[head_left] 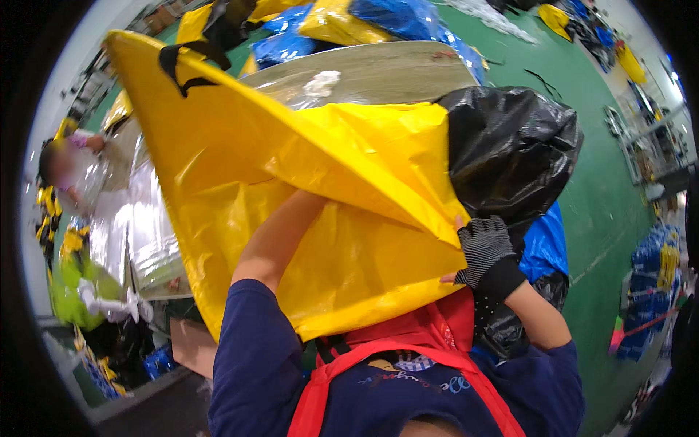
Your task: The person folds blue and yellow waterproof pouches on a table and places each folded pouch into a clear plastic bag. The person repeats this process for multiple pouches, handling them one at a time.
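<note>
A large, glossy yellow tarpaulin bag [218, 167] spreads across the table in front of me, its upper layer lifted into a peak at the far left. A black strap [191, 62] hangs near that peak. My left forearm reaches in under the lifted layer, so the hand itself is hidden. At the bag's right corner, my right hand [484, 251], in a grey-and-black striped glove with bare fingertips, is closed on the yellow material. Just beyond that hand lies a bulky black plastic bundle [513, 149], with blue material [546, 240] below it.
Behind the bag is the worn table top [386, 73], with a crumpled white scrap [322, 83] on it. Yellow and blue wrapped packs [342, 22] are heaped beyond. Another person [62, 164] is at the far left. Blue packs [652, 291] stand on the green floor at right.
</note>
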The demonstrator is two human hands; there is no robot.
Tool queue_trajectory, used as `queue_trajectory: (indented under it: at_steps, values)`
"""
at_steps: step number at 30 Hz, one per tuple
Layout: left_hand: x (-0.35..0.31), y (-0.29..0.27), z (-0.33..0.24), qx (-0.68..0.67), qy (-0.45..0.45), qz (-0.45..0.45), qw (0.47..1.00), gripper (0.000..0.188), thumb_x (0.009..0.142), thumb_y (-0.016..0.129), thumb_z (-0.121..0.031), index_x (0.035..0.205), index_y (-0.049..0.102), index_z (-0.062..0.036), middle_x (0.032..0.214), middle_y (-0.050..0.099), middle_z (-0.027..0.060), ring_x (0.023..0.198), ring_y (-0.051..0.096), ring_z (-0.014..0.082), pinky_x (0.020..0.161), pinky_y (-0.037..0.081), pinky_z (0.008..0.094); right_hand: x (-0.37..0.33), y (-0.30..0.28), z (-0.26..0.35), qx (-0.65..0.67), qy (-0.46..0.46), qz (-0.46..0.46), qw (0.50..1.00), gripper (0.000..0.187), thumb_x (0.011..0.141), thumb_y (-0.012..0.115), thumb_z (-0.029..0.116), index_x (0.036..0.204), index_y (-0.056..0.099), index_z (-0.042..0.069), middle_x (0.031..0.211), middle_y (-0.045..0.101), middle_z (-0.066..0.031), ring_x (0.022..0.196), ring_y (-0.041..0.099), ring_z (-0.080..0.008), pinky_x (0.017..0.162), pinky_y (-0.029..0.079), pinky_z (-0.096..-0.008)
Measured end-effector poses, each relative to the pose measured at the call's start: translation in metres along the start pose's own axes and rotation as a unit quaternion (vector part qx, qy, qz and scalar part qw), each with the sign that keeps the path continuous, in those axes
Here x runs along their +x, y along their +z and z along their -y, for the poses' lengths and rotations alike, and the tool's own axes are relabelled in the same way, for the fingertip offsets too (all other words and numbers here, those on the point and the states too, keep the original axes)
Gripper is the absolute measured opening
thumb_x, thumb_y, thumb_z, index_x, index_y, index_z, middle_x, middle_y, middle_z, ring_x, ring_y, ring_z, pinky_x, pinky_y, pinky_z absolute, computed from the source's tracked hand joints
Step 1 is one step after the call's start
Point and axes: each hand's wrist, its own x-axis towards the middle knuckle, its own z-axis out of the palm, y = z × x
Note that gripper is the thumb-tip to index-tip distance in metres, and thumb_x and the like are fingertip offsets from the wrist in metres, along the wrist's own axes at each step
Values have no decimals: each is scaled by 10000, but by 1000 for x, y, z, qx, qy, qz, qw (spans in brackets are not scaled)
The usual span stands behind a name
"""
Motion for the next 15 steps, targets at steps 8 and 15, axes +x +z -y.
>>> queue_trajectory:
  at_steps: [8, 15]
  values:
    - [-135, -67, 71, -189, 91, -34, 977, 363, 815, 601, -247, 1115, 578, -43, 1170, 572, 133, 1115, 521, 328, 998, 385, 423, 70, -48, 21, 199, -196, -122, 952, 323, 778, 613, 174, 1097, 618, 118, 1343, 491, -48, 1261, 406, -348, 1049, 281, -508]
    - [-176, -53, 102, -156, -253, 169, 940, 526, 807, 594, -457, 1140, 581, -49, 1230, 523, 165, 1157, 469, 331, 1040, 299, 414, 20, 55, 2, 42, -292, 106, 950, 466, 748, 621, 479, 1183, 594, 311, 1449, 369, 71, 1386, 218, -324, 1025, 94, -692]
